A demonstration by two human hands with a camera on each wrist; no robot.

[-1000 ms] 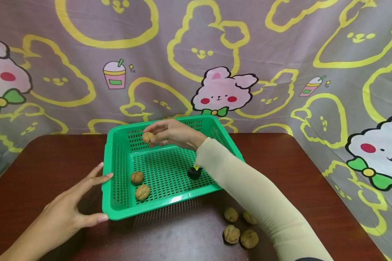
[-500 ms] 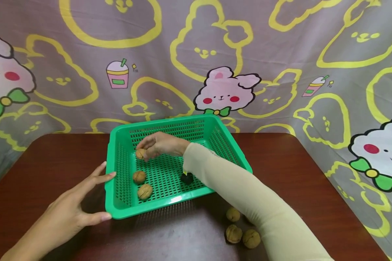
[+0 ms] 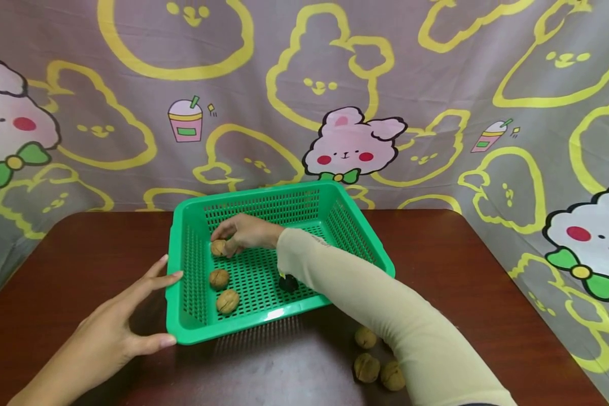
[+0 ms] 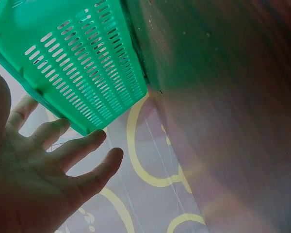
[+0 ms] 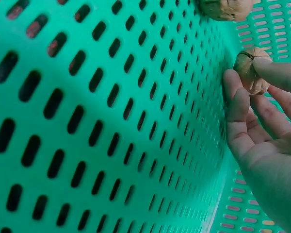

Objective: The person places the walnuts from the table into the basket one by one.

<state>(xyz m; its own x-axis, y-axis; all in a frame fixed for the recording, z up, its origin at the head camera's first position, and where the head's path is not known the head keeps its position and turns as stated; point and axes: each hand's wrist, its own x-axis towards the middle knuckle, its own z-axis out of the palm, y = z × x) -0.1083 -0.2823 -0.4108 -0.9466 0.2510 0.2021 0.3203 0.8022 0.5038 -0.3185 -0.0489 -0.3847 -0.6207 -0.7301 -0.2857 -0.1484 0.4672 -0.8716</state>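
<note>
In the head view a green plastic basket point(image 3: 254, 322) with slotted walls sits on the table. Inside it, near the far left corner, my right hand point(image 3: 252, 232) pinches a walnut point(image 3: 217, 248) between thumb and fingers, low over the slotted floor. The right wrist view shows this walnut point(image 5: 252, 70) at the fingertips, beside the basket wall. Two more walnuts, a darker one point(image 3: 219, 279) and a lighter one point(image 3: 228, 301), lie along the left side of the floor. My left hand point(image 3: 109, 327) touches the basket's left rim and front corner with spread, extended fingers and thumb.
Several walnuts, one of them here point(image 3: 367, 367), lie on the dark wooden table point(image 3: 462, 293) right of the basket's front, partly behind the right sleeve point(image 3: 365, 287). A small black object point(image 3: 287, 283) shows under the right wrist. A patterned cloth point(image 3: 264, 67) hangs behind the table.
My right hand has lowered the walnut from above the basket's far left part down to near the floor. My left hand stays at the rim.
</note>
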